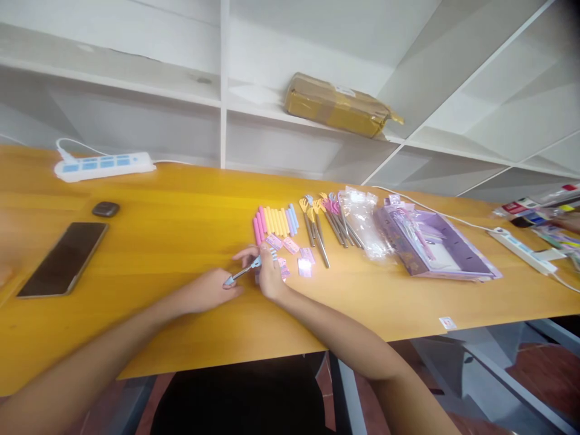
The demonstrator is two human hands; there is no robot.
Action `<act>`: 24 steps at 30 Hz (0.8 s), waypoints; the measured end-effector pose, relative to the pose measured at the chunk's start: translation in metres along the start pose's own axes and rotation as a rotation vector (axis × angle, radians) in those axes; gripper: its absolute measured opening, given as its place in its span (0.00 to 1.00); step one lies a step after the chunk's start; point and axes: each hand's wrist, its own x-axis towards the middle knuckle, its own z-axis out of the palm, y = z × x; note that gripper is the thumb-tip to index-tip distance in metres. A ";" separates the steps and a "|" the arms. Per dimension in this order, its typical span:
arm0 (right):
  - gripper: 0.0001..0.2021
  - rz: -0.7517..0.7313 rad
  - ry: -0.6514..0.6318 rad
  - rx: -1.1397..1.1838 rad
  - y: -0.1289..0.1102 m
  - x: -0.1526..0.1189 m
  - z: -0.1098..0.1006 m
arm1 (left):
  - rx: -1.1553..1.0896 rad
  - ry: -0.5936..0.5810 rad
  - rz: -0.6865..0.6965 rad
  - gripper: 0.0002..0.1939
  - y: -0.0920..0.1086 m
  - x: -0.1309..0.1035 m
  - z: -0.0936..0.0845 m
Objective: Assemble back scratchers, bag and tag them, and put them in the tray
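A small back scratcher (243, 272) with a light blue claw, a metal rod and a blue end slants between my hands over the table. My left hand (211, 291) is closed around its lower blue end. At the claw end, my right hand (270, 279) grips with its fingers partly hidden. Just beyond lie pink, yellow and blue tubes (276, 222) in a row. Small pink and purple cards (290, 245) are scattered beside my right hand. More back scratchers (319, 232), with yellow, pink and blue claws, form a pile to the right.
Clear plastic bags (365, 226) lie against a purple box (469, 269) holding packaged items. At left are a phone (63, 260), a small black case (106, 209) and a power strip (106, 167). A second power strip (521, 249) is at right. A taped package (338, 104) sits on the shelf.
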 end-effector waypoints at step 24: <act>0.33 -0.221 0.424 0.016 -0.025 0.049 -0.127 | 0.663 0.278 -0.128 0.15 -0.014 0.002 -0.044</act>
